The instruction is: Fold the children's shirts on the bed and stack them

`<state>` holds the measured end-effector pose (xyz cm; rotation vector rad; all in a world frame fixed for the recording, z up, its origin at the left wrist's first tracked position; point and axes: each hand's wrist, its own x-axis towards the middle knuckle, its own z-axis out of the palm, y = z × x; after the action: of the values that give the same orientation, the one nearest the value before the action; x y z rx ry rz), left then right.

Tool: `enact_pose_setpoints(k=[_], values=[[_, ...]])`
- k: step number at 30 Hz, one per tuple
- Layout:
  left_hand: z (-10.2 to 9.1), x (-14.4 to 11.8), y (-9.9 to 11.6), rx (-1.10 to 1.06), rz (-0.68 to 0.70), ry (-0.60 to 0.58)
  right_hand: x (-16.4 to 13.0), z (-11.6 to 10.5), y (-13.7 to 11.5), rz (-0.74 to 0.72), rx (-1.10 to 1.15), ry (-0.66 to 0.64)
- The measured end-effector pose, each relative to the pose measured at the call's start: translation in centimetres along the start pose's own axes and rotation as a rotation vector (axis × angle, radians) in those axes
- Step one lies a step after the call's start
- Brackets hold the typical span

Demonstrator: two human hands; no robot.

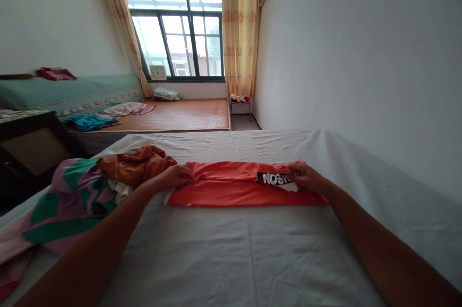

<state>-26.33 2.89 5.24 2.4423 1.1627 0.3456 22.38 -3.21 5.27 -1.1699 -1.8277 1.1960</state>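
Gripping from afar, I'm pinching the folded orange-red garment (231, 194) near opposite ends with the left hand (175, 177) and right hand (307, 178); it's lying on the white sheet (224, 249) beside crumpled clothes (83, 196).

I count one left hand (177, 176), one right hand (306, 178), one red garment (216, 195) and one white sheet (202, 254), plus one heap of clothes (77, 184) on it, its pieces too tangled to number. Around the room I make it two curtains (238, 32), one window (176, 41), one clock (158, 73), one stool (247, 102) and one cabinet (32, 148).
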Motion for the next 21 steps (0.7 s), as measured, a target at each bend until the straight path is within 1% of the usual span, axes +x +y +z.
enact_pose_setpoints(k=[2, 3, 4, 5, 7, 8, 9, 10, 11, 12, 14, 16, 17, 18, 19, 21], values=[[-0.5, -0.1, 0.6, -0.013, -0.001, -0.079, -0.1, -0.3, -0.1, -0.08, 0.077, 0.13], [-0.8, 0.0, 1.1, -0.02, -0.002, -0.094, -0.3, -0.5, -0.3, -0.117, 0.109, 0.172], [-0.9, 0.2, 1.8, -0.022, 0.002, -0.093, -0.5, -0.7, -0.6, -0.14, 0.134, 0.182], [-0.9, 0.6, 2.7, -0.017, 0.009, -0.076, -0.7, -0.8, -0.8, -0.14, 0.145, 0.157], [-0.3, 2.0, 5.0, 0.003, 0.026, -0.029, -1.0, -0.8, -1.1, -0.071, 0.126, 0.039], [0.3, 2.8, 6.3, 0.012, 0.04, -0.021, -1.0, -0.7, -1.0, -0.022, 0.104, -0.022], [1.1, 3.7, 7.6, 0.014, 0.057, -0.037, -1.0, -0.5, -0.7, 0.025, 0.08, -0.066], [2.0, 4.6, 8.8, 0.01, 0.083, -0.047, -0.9, -0.4, -0.3, 0.06, 0.063, -0.079], [3.1, 5.4, 9.9, 0.011, 0.115, -0.061, -0.7, -0.2, 0.2, 0.083, 0.06, -0.061], [4.2, 6.1, 10.8, 0.012, 0.149, -0.075, -0.5, -0.1, 0.8, 0.093, 0.072, -0.015], [6.3, 7.2, 12.2, 0.013, 0.212, -0.076, 0.1, 0.1, 1.9, 0.101, 0.11, 0.135], [8.0, 7.7, 12.8, 0.012, 0.238, -0.024, 0.5, 0.1, 2.7, 0.132, 0.114, 0.303], [8.6, 7.8, 13.0, 0.01, 0.236, 0.019, 0.7, 0.0, 2.8, 0.165, 0.097, 0.359], [9.1, 7.9, 13.0, 0.007, 0.229, 0.058, 0.7, -0.1, 2.9, 0.21, 0.078, 0.388], [9.3, 7.9, 13.0, 0.001, 0.22, 0.091, 0.7, -0.2, 2.7, 0.264, 0.063, 0.389], [9.6, 7.8, 12.9, -0.019, 0.204, 0.129, 0.4, -0.4, 2.3, 0.35, 0.052, 0.351]])
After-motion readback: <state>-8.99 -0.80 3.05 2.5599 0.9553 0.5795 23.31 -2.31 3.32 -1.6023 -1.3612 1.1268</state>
